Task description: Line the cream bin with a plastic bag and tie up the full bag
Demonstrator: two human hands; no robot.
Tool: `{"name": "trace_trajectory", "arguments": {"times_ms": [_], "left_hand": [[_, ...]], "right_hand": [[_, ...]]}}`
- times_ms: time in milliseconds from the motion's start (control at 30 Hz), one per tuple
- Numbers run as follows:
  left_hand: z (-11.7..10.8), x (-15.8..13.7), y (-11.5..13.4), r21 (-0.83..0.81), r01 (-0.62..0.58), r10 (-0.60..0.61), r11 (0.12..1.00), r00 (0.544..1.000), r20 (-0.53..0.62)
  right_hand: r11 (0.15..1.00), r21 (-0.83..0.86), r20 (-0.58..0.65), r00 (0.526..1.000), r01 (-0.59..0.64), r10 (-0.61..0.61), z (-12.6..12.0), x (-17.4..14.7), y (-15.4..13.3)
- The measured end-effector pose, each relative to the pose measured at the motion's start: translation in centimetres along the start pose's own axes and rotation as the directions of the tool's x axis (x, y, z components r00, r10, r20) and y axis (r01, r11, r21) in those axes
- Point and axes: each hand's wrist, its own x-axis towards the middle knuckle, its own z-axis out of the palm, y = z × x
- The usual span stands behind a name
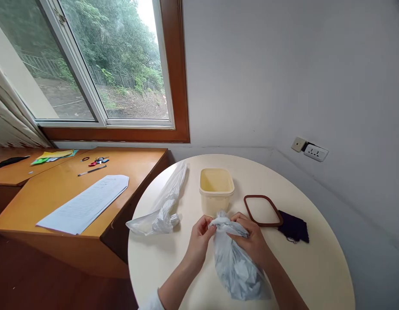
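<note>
Both hands grip a pale, translucent plastic bag [240, 271] at its gathered, twisted top, over the front part of the round table. My left hand [199, 239] pinches the left side of the bunched plastic between thumb and fingers. On the other side, my right hand [249, 239] is closed around the gathered neck. The bag's full lower part hangs toward me; what it contains cannot be made out. Just beyond my hands stands a cream plastic tub [216, 199], open at the top.
A crumpled clear plastic bag [163, 215] lies left on the round table [163, 267]. To the right are a brown rounded-square frame [280, 218] and dark cloth [294, 226]. The wooden desk [141, 172] holds papers [86, 204], a pen [92, 170] and small items.
</note>
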Motion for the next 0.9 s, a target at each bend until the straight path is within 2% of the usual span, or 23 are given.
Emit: {"name": "trace_trajectory", "arguments": {"times_ms": [67, 167, 233, 300, 367, 467, 533, 567, 600, 667, 767, 833, 900], "left_hand": [[0.1, 0.0, -0.1, -0.041, 0.016, -0.016, 0.999, 1.000, -0.003], [0.4, 0.0, -0.1, -0.131, 0.057, -0.056, 0.990, 0.998, 0.013], [0.5, 0.2, -0.1, -0.190, 0.076, -0.074, 0.979, 0.997, 0.019], [0.4, 0.4, 0.0, -0.239, 0.086, -0.084, 0.967, 0.996, 0.019], [0.3, 0.6, 0.1, -0.272, 0.084, -0.081, 0.959, 0.996, 0.020], [0.1, 0.7, 0.5, -0.258, 0.080, -0.072, 0.963, 0.997, 0.039], [0.1, 0.7, 0.8, -0.214, 0.080, -0.069, 0.974, 0.996, 0.060], [0.1, 0.7, 1.0, -0.187, 0.080, -0.068, 0.979, 0.995, 0.068], [0.1, 0.6, 1.1, -0.161, 0.081, -0.069, 0.984, 0.995, 0.076], [0.1, 0.6, 1.2, -0.123, 0.086, -0.074, 0.989, 0.992, 0.099], [0.1, 0.6, 1.4, -0.104, 0.097, -0.078, 0.990, 0.983, 0.167], [-0.1, 0.6, 1.7, -0.082, 0.085, -0.067, 0.993, 0.976, 0.207], [-0.3, 0.7, 2.2, -0.014, 0.042, -0.037, 0.999, 0.972, 0.231]], "right_hand": [[0.987, 0.154, -0.033, 0.998, -0.041, 0.047, -0.1, -0.2, 0.6], [0.913, 0.392, -0.044, 0.989, -0.112, 0.140, -0.1, -0.4, 1.6], [0.894, 0.429, -0.050, 0.985, -0.131, 0.168, -0.3, -0.6, 1.9], [0.933, 0.323, -0.023, 0.984, -0.157, 0.174, -0.6, -0.6, 1.6], [0.978, 0.123, 0.025, 0.986, -0.166, 0.164, -0.8, -0.4, 1.0], [0.981, -0.160, 0.052, 0.992, -0.109, 0.118, -0.8, -0.2, 0.1], [0.970, -0.230, 0.048, 0.995, -0.074, 0.088, -0.6, -0.1, 0.2], [0.974, -0.210, 0.035, 0.995, -0.080, 0.090, -0.6, 0.0, 0.4], [0.983, -0.149, 0.017, 0.994, -0.105, 0.109, -0.6, -0.1, 0.8], [0.980, 0.076, -0.076, 0.978, -0.186, 0.192, -0.7, -0.2, 1.7], [0.860, 0.467, -0.238, 0.907, -0.207, 0.347, -1.1, -0.3, 2.6], [0.786, 0.598, -0.300, 0.867, -0.155, 0.399, -1.4, -0.2, 2.7], [0.759, 0.638, -0.312, 0.859, -0.127, 0.406, -1.7, 0.1, 2.5]]}}
